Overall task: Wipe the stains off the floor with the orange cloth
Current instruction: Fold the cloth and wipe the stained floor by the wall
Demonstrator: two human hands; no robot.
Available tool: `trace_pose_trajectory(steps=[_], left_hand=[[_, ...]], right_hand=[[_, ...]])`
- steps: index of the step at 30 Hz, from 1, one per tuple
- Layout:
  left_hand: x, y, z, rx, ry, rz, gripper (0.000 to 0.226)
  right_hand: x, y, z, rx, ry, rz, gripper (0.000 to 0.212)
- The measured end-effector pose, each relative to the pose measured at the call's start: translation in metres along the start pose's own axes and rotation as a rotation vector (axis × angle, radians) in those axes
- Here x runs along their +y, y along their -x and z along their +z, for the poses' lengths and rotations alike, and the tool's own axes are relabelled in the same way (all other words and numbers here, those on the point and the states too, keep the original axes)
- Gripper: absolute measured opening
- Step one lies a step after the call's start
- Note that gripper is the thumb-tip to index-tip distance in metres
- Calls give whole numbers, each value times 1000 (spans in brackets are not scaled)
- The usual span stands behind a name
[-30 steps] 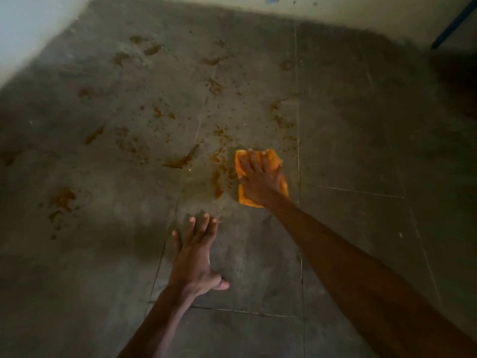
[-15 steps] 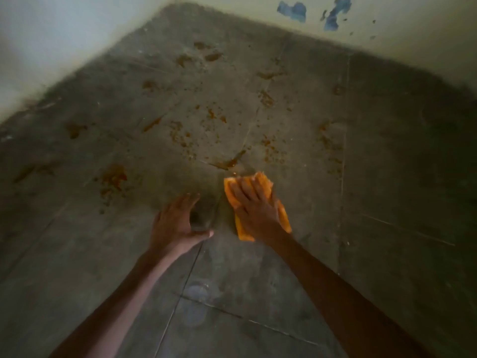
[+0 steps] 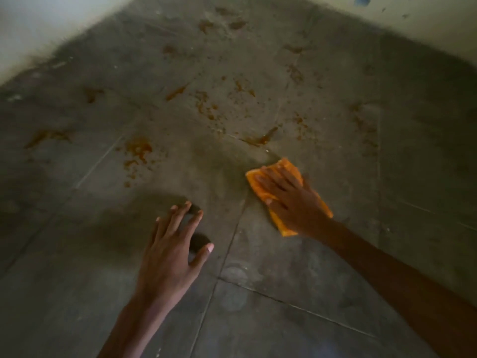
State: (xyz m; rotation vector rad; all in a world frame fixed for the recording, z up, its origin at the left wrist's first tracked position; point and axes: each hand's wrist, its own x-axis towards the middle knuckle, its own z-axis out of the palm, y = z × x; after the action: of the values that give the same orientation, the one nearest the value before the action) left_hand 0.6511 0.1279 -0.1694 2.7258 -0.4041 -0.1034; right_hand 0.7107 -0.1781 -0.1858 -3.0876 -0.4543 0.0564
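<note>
Nearest the wearer, the left hand [image 3: 170, 257] is spreading open and empty over the tiled floor [image 3: 77, 293], probably bracing. Just beyond, the right hand [image 3: 289, 200] is pressing flat, fingers uncurled, on the orange cloth [image 3: 286, 166], keeping it against the tile. Beyond the cloth, orange-brown stains [image 3: 260, 138] are awaiting wiping.

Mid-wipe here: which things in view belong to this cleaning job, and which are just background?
Job:
- folded orange cloth, flat under the right hand
- orange-brown stains spattered on the grey tiled floor
- left hand, spread beside the wiped patch

Background:
- pale wall
- blue paint chips on it
</note>
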Motion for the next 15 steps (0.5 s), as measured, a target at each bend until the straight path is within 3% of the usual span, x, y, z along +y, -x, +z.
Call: trace_pose_trajectory(steps=[3,5,8,11,15], left_hand=[[-7,2,-4,-7,-26,-23,66],[-9,4,-4,13,-44,-87,65],[-24,16,-13,37,-73,-158,64],[-59,34,-30,67,-71,-212,68],[-80,40,-32,111,-78,-237,74]], right_hand=[[1,-64,-11,-15,-45,204,61],[-44,-105,-14,-23,-63,182,58],[-115,-86,-12,3,20,-118,62],[-118,-45,-5,1,29,-306,62],[-137,-150,-8,63,-55,-7,58]])
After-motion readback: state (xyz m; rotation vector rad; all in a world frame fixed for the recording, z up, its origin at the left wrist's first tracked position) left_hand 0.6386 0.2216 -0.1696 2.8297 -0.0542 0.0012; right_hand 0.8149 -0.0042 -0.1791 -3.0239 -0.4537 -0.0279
